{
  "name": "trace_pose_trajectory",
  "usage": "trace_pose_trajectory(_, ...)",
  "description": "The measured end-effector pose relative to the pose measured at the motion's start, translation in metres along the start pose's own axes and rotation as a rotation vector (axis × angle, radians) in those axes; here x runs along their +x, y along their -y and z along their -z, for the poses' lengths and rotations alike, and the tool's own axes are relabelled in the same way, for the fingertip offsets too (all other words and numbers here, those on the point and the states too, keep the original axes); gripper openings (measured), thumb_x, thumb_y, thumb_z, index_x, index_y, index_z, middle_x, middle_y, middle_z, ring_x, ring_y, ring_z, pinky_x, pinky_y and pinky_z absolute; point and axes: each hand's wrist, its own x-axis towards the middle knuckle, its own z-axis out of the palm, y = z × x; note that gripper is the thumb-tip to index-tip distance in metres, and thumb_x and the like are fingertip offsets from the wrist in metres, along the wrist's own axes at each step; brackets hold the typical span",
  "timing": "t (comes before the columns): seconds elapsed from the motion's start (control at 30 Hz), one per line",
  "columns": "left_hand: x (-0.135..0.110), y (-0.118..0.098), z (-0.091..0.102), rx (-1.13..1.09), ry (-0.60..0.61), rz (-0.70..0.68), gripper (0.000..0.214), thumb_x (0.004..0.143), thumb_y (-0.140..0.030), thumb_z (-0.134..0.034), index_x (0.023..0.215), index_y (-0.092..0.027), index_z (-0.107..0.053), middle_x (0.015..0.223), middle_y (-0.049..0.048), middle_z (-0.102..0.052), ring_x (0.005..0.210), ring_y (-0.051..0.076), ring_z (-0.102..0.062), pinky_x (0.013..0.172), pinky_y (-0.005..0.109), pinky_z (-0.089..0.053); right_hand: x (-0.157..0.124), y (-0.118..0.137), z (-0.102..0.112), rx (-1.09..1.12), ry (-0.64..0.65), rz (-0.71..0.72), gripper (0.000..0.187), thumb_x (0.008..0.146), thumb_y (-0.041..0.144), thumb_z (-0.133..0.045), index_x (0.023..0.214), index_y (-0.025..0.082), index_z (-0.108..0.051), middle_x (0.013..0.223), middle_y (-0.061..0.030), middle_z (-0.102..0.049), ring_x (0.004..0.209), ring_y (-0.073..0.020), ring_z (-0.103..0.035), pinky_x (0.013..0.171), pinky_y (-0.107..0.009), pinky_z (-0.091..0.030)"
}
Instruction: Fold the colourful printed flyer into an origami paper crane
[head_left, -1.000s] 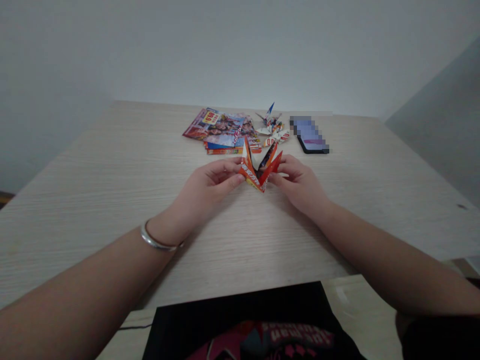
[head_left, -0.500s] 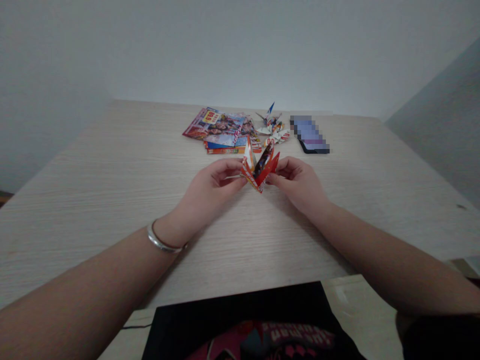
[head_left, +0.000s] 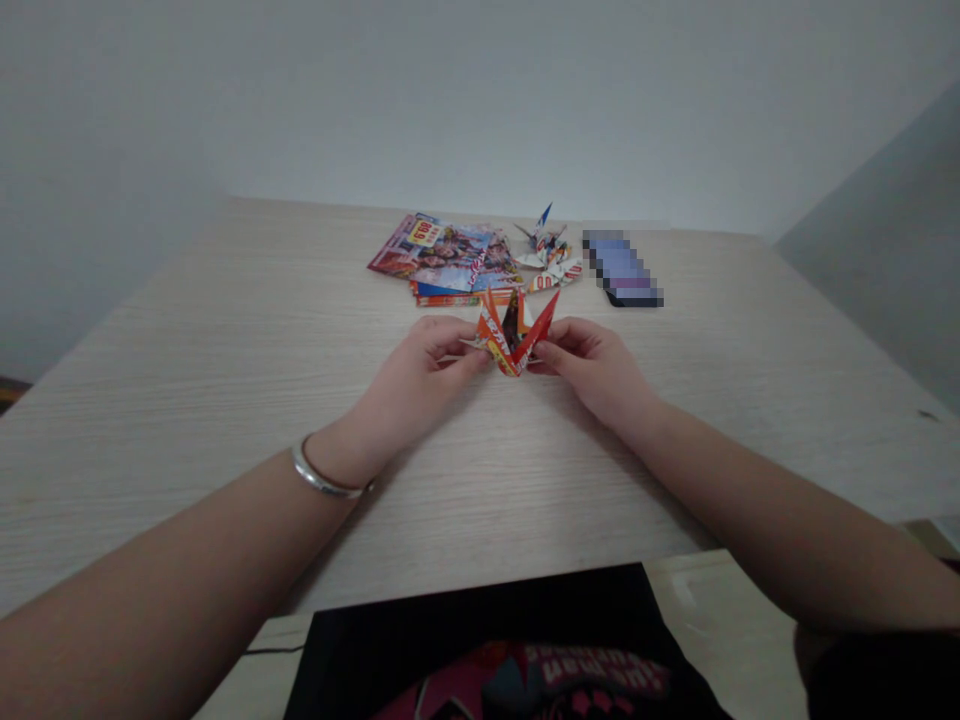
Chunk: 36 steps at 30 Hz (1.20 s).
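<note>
Between my hands is a folded piece of printed paper (head_left: 513, 340), red, orange and white, with pointed flaps standing up and spread apart. My left hand (head_left: 435, 362) pinches its left side between thumb and fingers. On the other side, my right hand (head_left: 589, 362) grips the right edge the same way, thumb toward me. A silver bangle (head_left: 322, 474) circles my left wrist. Just beyond the paper lie folded paper cranes (head_left: 551, 260), partly overlapping one another.
A stack of colourful printed leaflets (head_left: 442, 252) lies at the back of the pale wooden table (head_left: 225, 350). To the right rests a phone (head_left: 626, 270), its screen blurred. A dark flat thing (head_left: 480, 600) is at the near edge, by my body.
The folded paper has turned and opened wider between my fingers, and its upright points sit lower and farther apart. Both hands keep their hold.
</note>
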Motion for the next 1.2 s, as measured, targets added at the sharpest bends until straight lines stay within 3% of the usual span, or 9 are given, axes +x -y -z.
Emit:
trace_pose_trajectory(0.1, -0.002, 0.002, 0.005, 0.131, -0.056, -0.051, 0.029, 0.084, -0.041, -0.071, 0.11, -0.028, -0.073, 0.126, 0.009, -0.056, 0.123, 0.029, -0.053, 0.09, 0.043, -0.058, 0.001, -0.002, 0.0, 0.007, 0.027, -0.027, 0.031, 0.076, 0.049, -0.077, 0.083, 0.024, -0.062, 0.088, -0.0002, -0.075, 0.079, -0.0154, -0.072, 0.08, -0.037, -0.063)
trace_pose_trajectory(0.17, -0.003, 0.0, 0.008, 0.218, -0.023, -0.127, 0.04, 0.082, -0.04, -0.074, 0.12, -0.029, -0.069, 0.136, 0.0093, -0.05, 0.133, 0.03, -0.045, 0.102, 0.047, -0.052, 0.001, -0.002, 0.001, 0.002, 0.066, -0.046, 0.033, 0.077, 0.052, -0.076, 0.087, 0.024, -0.062, 0.091, -0.0008, -0.075, 0.077, -0.0147, -0.071, 0.078, -0.036, -0.063)
trace_pose_trajectory(0.27, -0.004, -0.004, 0.012, 0.352, 0.041, -0.201, 0.037, 0.084, -0.037, -0.073, 0.119, -0.028, -0.068, 0.144, 0.0078, -0.046, 0.138, 0.031, -0.039, 0.121, 0.053, -0.031, 0.001, -0.002, 0.003, 0.002, 0.103, -0.06, 0.035, 0.079, 0.054, -0.074, 0.091, 0.024, -0.062, 0.089, -0.0004, -0.074, 0.072, -0.013, -0.069, 0.076, -0.034, -0.062)
trace_pose_trajectory(0.4, -0.005, -0.007, 0.014, 0.359, 0.067, -0.189, 0.035, 0.083, -0.042, -0.073, 0.113, -0.026, -0.069, 0.147, 0.0075, -0.047, 0.14, 0.032, -0.039, 0.122, 0.052, -0.029, 0.001, -0.003, 0.006, 0.019, 0.103, -0.069, 0.037, 0.077, 0.056, -0.075, 0.087, 0.024, -0.059, 0.083, 0.0015, -0.072, 0.067, -0.0119, -0.066, 0.072, -0.033, -0.061)
trace_pose_trajectory(0.63, -0.006, -0.009, 0.014, 0.258, 0.102, -0.139, 0.023, 0.078, -0.039, -0.075, 0.095, -0.025, -0.068, 0.11, 0.006, -0.069, 0.121, 0.031, -0.058, 0.114, 0.054, -0.039, 0.002, -0.006, 0.008, 0.028, 0.153, -0.067, 0.031, 0.078, 0.05, -0.075, 0.086, 0.023, -0.061, 0.082, 0.001, -0.071, 0.07, -0.0131, -0.067, 0.072, -0.032, -0.06)
trace_pose_trajectory(0.77, -0.003, -0.013, 0.024, 0.424, 0.116, -0.286, 0.006, 0.076, -0.029, -0.073, 0.079, -0.027, -0.068, 0.095, 0.0007, -0.072, 0.124, 0.031, -0.058, 0.124, 0.063, -0.005, 0.001, -0.006, 0.015, -0.128, 0.131, 0.041, 0.021, 0.079, 0.04, -0.074, 0.086, 0.024, -0.063, 0.081, 0.0006, -0.071, 0.072, -0.0152, -0.068, 0.072, -0.034, -0.059)
trace_pose_trajectory(0.83, -0.001, -0.013, 0.029, 0.48, 0.161, -0.369, 0.009, 0.076, -0.023, -0.069, 0.079, -0.031, -0.072, 0.09, -0.0026, -0.074, 0.125, 0.03, -0.058, 0.124, 0.062, 0.004, -0.001, -0.006, 0.02, -0.268, 0.101, 0.123, 0.013, 0.078, 0.032, -0.072, 0.084, 0.023, -0.065, 0.079, 0.0004, -0.071, 0.072, -0.0157, -0.066, 0.071, -0.034, -0.057)
trace_pose_trajectory(1.0, -0.001, -0.01, 0.033, 0.629, 0.298, -0.456, 0.022, 0.073, -0.012, -0.063, 0.08, -0.03, -0.073, 0.095, -0.0021, -0.077, 0.124, 0.027, -0.061, 0.126, 0.06, -0.003, -0.004, -0.002, 0.028, -0.522, 0.153, 0.193, 0.008, 0.078, 0.024, -0.068, 0.085, 0.022, -0.07, 0.078, -0.0011, -0.07, 0.07, -0.016, -0.063, 0.068, -0.033, -0.052)
trace_pose_trajectory(1.2, -0.003, -0.011, 0.03, 0.904, 0.423, -0.636, 0.014, 0.087, -0.012, -0.062, 0.088, -0.022, -0.072, 0.111, 0.0059, -0.076, 0.127, 0.024, -0.06, 0.125, 0.054, -0.022, -0.004, 0.001, 0.025, -0.595, 0.198, 0.171, 0.008, 0.079, 0.024, -0.064, 0.084, 0.02, -0.069, 0.078, -0.0011, -0.07, 0.066, -0.0142, -0.061, 0.063, -0.03, -0.049)
